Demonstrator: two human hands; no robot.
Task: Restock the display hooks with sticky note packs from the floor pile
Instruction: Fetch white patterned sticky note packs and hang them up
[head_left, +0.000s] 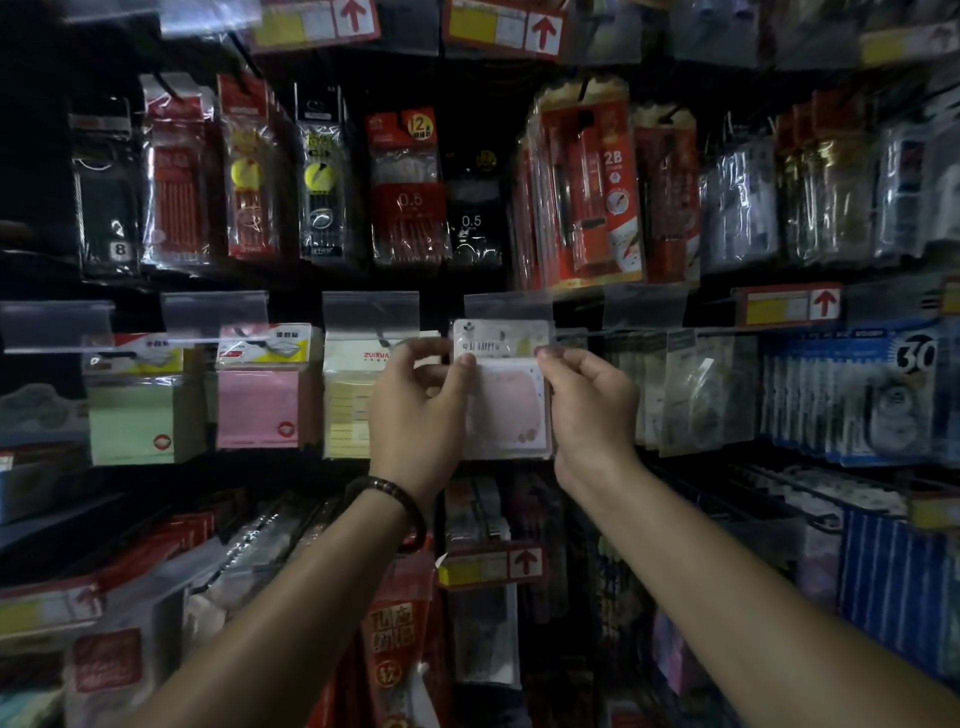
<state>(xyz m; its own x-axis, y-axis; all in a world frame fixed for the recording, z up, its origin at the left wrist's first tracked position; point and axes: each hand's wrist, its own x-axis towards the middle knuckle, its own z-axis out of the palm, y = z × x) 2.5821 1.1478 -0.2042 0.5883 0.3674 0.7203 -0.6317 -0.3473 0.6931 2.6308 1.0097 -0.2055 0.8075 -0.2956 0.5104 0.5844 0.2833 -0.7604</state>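
Note:
A pale pink sticky note pack (506, 400) in a clear sleeve with a white header card is held up against the display wall, just under a clear price tag holder (508, 306). My left hand (418, 402) pinches its left edge near the header. My right hand (589, 402) pinches its right edge at the same height. The hook behind the pack is hidden. To the left hang yellow lined (350, 405), pink (260, 408) and green (132, 421) sticky note packs. The floor pile is out of view.
Pen and pencil packs (410, 192) fill the row of hooks above. Correction tape packs (852, 395) hang to the right, close to my right hand. More packaged goods (400, 644) hang on hooks below my forearms. Red arrow price labels (789, 306) mark the rails.

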